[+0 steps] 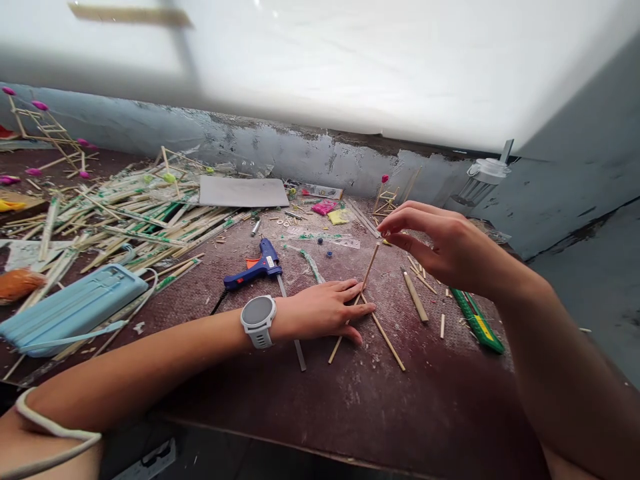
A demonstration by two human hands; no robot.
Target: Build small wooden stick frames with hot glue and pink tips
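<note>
My left hand (pixel 327 308) lies palm down on the table with its fingers spread, wearing a white watch (pixel 259 313) on the wrist. Its fingers rest over the joint of some thin wooden sticks (pixel 389 340), two of which splay toward the table's front. Another thin stick (pixel 370 270) rises from that joint, tilted to the right. Just above its top end, my right hand (pixel 425 237) is closed in a pinch; whatever is between the fingertips is too small to make out. A blue glue gun (pixel 255 265) lies left of the joint, a clear glue stick (pixel 300 353) near my left forearm.
A green utility knife (pixel 477 321) and a wooden-handled tool (pixel 415 297) lie to the right. At left are a light-blue power bank (pixel 75 310) and a large heap of sticks (pixel 135 213). A grey board (pixel 244 192) and a pink packet (pixel 325 207) sit near the wall.
</note>
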